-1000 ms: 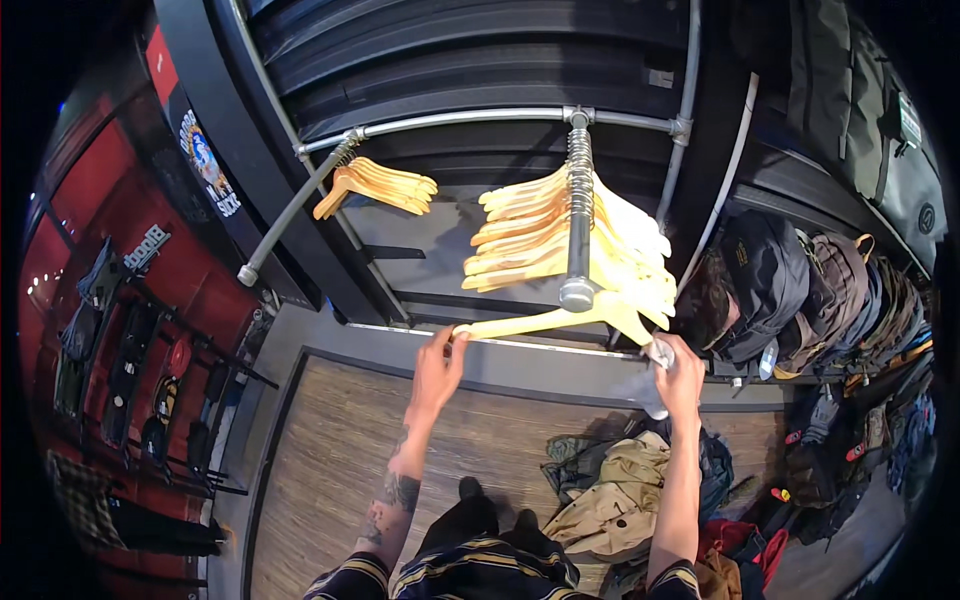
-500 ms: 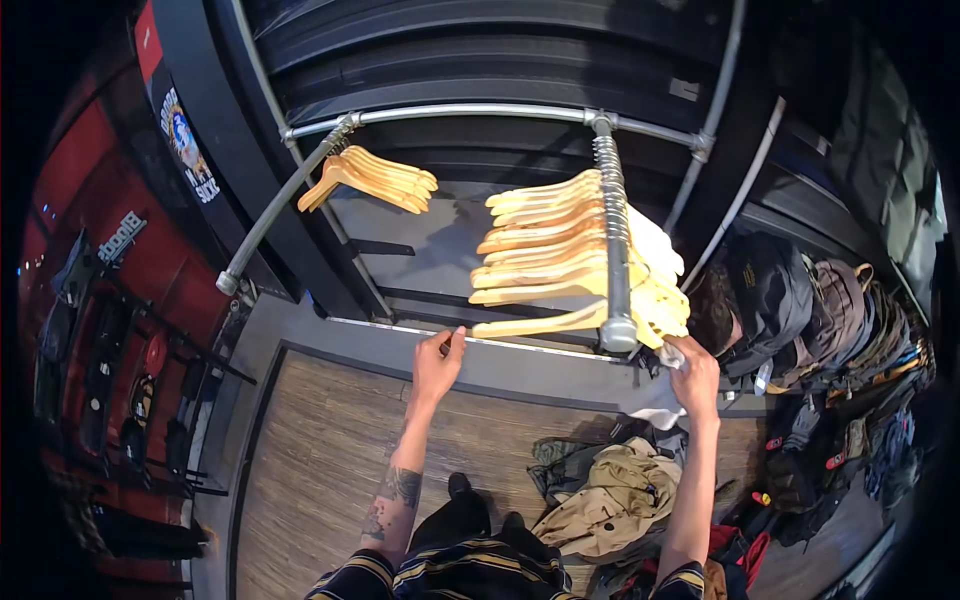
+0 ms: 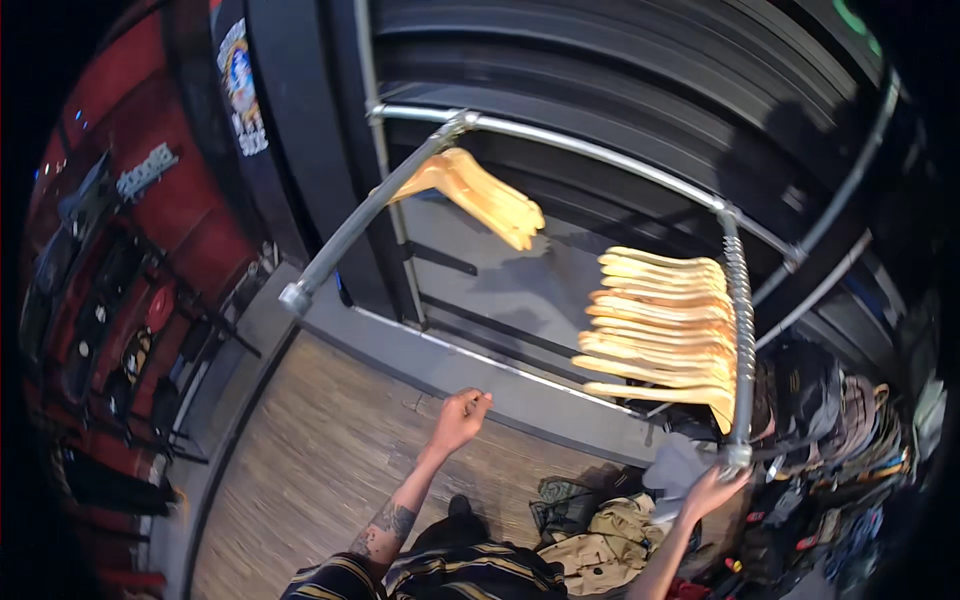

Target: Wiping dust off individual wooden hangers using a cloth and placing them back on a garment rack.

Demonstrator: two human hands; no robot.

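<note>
- At 9 o'clock I see, from my distant place, a red wall [image 3: 200, 225], with a dark shelf rack [image 3: 130, 350] before it.
- At 10 o'clock, a left rail [image 3: 350, 245] of metal slopes down toward the floor side.
- At 6 o'clock, just below the centre, is my left hand [image 3: 464, 416]. Its fingers are folded in, with the thumb close to them, and they seem to hold nothing.
- At 12 o'clock, a small bunch of hangers [image 3: 490, 198] is on the left rail.
- At 5 o'clock, a pile of beige and dark clothes [image 3: 605, 540] lies on the wooden floor.
- At 3 o'clock, a row of wooden hangers [image 3: 660, 320] hangs on the right rail [image 3: 743, 350].
- At 4 o'clock, a grey cloth [image 3: 678, 470] is just beside my right hand [image 3: 714, 491], near the rail's end. These fingers are bent; I cannot tell their grip.
- Between 3 and 4 o'clock, backpacks [image 3: 810, 385] stand near the rail.
</note>
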